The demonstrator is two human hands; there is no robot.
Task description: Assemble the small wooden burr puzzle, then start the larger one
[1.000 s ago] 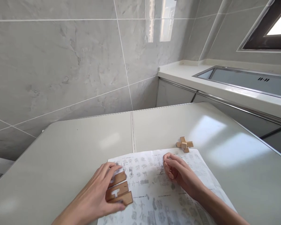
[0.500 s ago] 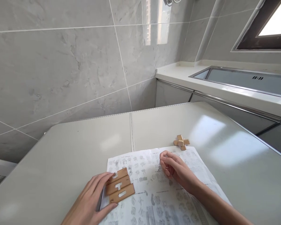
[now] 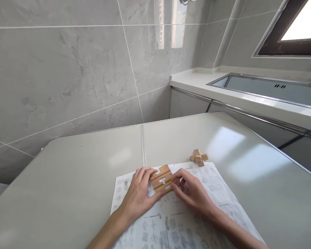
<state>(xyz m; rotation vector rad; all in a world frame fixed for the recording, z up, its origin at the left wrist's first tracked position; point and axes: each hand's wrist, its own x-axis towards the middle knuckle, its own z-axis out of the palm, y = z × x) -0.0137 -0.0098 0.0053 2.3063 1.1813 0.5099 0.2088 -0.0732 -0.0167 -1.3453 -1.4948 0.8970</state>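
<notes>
Three flat wooden puzzle pieces (image 3: 158, 182) with cut-out slots lie edge to edge over the upper part of a printed sheet (image 3: 181, 214). My left hand (image 3: 141, 192) grips the set from its left side, fingers on the far edge and thumb at the near edge. On the right side, the bent fingertips of my right hand (image 3: 190, 190) touch the right ends of the pieces. An assembled wooden cross-shaped puzzle (image 3: 198, 158) rests near the sheet's far right corner, apart from both hands.
The sheet lies on a pale glossy table (image 3: 67, 186) with a seam across it. Beyond its far edge rises a grey tiled wall (image 3: 67, 69). A white counter (image 3: 189, 79) with a sink (image 3: 274, 88) runs along the right, below a dark-framed window (image 3: 274, 38).
My left hand has moved the wooden pieces rightward and farther up the sheet. My right hand has come to their right ends. The camera view has shifted slightly.
</notes>
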